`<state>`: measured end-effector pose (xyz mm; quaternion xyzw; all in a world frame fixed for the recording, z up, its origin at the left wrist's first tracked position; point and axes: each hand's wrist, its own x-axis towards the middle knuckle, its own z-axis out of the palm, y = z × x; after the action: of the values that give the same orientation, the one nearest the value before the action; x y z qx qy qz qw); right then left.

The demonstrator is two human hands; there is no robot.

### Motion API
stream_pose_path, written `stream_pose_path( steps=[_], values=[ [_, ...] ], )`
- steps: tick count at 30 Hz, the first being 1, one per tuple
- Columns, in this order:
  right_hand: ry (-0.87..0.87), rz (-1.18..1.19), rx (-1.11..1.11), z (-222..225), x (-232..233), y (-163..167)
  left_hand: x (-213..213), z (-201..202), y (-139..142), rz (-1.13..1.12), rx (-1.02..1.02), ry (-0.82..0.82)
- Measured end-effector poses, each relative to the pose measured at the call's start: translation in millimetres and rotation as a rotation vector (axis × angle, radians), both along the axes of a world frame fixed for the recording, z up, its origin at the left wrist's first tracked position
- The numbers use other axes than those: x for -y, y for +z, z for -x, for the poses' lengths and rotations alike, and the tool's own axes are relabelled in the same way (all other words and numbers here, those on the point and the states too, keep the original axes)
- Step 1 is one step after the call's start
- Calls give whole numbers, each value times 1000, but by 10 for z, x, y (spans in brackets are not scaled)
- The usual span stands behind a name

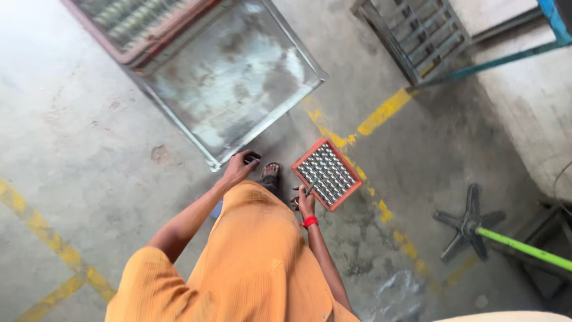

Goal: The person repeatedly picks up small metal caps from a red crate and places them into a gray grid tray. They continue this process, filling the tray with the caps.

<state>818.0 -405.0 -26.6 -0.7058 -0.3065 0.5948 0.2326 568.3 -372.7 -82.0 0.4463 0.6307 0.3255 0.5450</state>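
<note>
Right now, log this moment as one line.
left hand: by metal sheet corner | right hand: holds thin tool | beside: orange tray of metal pieces

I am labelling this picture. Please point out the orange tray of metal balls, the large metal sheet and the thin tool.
orange tray of metal balls (327, 174), head view, centre.
large metal sheet (232, 74), head view, bare middle.
thin tool (311, 187), head view, shaft.

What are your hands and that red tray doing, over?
Left hand by metal table corner, apparently empty. Right hand holds a thin tool over the red tray of shiny pieces. Nothing between.
</note>
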Motion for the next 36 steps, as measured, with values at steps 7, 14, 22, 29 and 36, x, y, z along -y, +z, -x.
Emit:
stream_pose_path(
  steps=[7, 14, 22, 29, 36],
  values=[
    [-128, -161, -19, 1126, 187, 113, 537, 1352, 317, -24, 41, 226],
    [-402, -344, -213, 1985, 13, 440, 317, 2150, 591, -49, 71, 122],
    [-56, -408, -147, 3627, -1470, 804, -468, 3501, 1074, -509, -245, 326],
    [131, -541, 419, 4889, -2928, 1090, -2119, 4931, 1545, -597, -692, 411],
    [37, -204, 599, 4650, -2862, 920, -3141, 5233, 1386, -346, -810, -61]
  ],
)
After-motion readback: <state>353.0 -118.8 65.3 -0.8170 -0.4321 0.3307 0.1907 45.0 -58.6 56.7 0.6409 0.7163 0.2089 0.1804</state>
